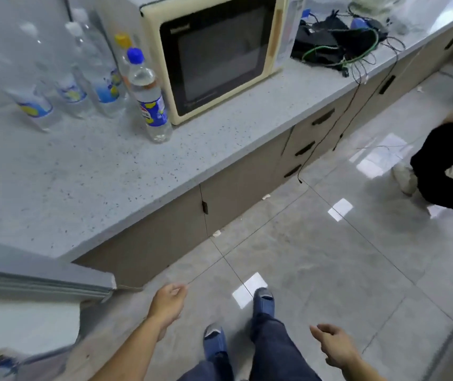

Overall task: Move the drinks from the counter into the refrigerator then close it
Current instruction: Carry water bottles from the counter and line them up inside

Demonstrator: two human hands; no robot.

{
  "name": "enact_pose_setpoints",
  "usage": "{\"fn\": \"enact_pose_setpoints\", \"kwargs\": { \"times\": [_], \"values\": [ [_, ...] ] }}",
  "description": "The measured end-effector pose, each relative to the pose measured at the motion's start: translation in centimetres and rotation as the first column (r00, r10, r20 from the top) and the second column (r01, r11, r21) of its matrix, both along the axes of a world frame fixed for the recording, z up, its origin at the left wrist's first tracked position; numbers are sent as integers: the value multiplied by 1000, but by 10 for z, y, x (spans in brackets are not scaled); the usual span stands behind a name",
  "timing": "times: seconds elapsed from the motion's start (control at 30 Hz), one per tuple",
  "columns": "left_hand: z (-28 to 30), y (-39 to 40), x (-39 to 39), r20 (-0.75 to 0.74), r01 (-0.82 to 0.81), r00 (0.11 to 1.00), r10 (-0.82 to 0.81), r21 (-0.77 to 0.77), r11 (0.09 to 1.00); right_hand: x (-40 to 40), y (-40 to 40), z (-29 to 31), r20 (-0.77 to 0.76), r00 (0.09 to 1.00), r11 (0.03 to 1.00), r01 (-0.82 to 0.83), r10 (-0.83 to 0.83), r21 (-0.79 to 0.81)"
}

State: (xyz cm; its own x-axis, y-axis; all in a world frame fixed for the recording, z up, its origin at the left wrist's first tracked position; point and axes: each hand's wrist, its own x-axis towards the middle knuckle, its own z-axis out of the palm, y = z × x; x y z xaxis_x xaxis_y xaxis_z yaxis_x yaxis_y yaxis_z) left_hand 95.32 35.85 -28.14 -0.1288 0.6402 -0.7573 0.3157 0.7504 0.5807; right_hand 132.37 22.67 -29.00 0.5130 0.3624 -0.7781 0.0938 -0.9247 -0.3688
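Showing a speckled counter (88,171) with bottles (88,78) grouped at its far left, beside a cream microwave (214,56). Motion blur softens the leftmost bottles, so the count is uncertain: about six, four white-capped, one yellow-capped and half hidden, and one blue-capped bottle (149,97) standing nearest, sharp and upright. The fridge (35,281) is cut off at the near left edge; only its top and an open interior strip show, with an indistinct green item at the corner. Left hand (169,302) hangs over the floor, fingers loosely curled, holding nothing. Right hand (333,343) likewise free, fingers relaxed and slightly spread. Two blue shoes show. Tangled cables (340,42) lie right of the microwave. A second person (447,160) is cropped at right.
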Motion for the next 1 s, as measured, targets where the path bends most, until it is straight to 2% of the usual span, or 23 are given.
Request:
{"fn": "enact_pose_setpoints", "kwargs": {
  "times": [0.2, 0.3, 0.4, 0.5, 0.6, 0.73, 0.87, 1.0],
  "values": [
    [21, 22, 11, -62, -200, 978, 201, 26, 980, 22, 112, -5, -47, 980, 981, -191, 192, 11],
    [35, 34, 17, -90, -309, 946, 312, 45, 950, 13, 184, 5, -77, 942, 944, -319, 326, 86],
    [50, 47, 24, -94, -403, 906, 412, 100, 910, -12, 259, 25, -100, 860, 853, -471, 501, 226],
    [69, 62, 30, -77, -453, 878, 473, 183, 872, -53, 320, 64, -98, 747, 716, -579, 657, 389],
    [95, 91, 27, -18, -490, 852, 524, 328, 808, -103, 368, 113, -81, 607, 544, -634, 790, 550],
    [148, 153, 7, 38, -561, 769, 639, 520, 644, -179, 415, 182, 39, 425, 274, -649, 904, 710],
    [203, 227, -27, 97, -600, 662, 743, 663, 448, -256, 456, 246, 172, 365, 82, -584, 915, 807],
    [240, 302, -73, 60, -560, 596, 801, 746, 361, -326, 509, 299, 340, 396, -90, -529, 853, 844]
  ]
}}
